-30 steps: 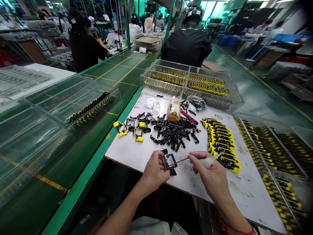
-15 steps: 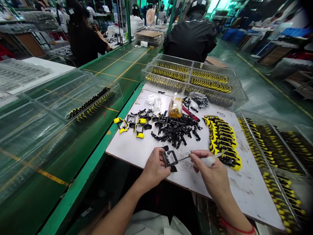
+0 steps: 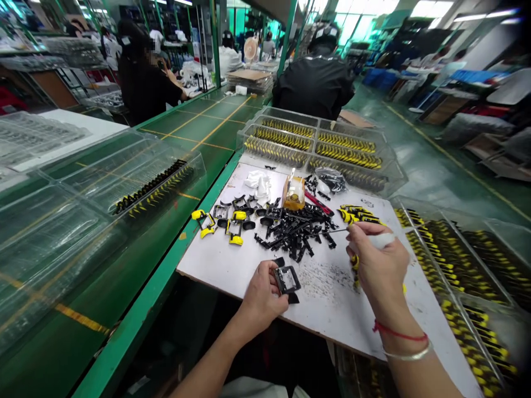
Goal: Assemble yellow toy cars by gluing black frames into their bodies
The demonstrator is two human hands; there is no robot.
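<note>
My left hand [image 3: 263,296] is closed around a small black square plastic frame [image 3: 296,277] with dark flaps at its top and bottom, held above the white board's near edge. My right hand [image 3: 375,262] pinches a thin dark rod [image 3: 337,230] that points left, its far end over a pile of small black plastic parts [image 3: 296,229]. Against the palm of that hand lies a whitish piece [image 3: 382,240], whose kind I cannot make out. A row of yellow-and-black parts [image 3: 360,213] is partly hidden behind my right hand.
Black and yellow frames [image 3: 235,228] lie left of the pile. An amber tape-like block [image 3: 293,193] and red tool [image 3: 318,203] sit behind it. Clear trays of parts stand behind [image 3: 317,130] and right [image 3: 446,213]; another tray [image 3: 87,190] rests on the green conveyor [image 3: 194,119]. Co-workers sit farther back.
My right hand has moved up and right with the rod, away from the black frame to the pile. My left hand keeps the frame in nearly the same place. The view has tipped upward slightly.
</note>
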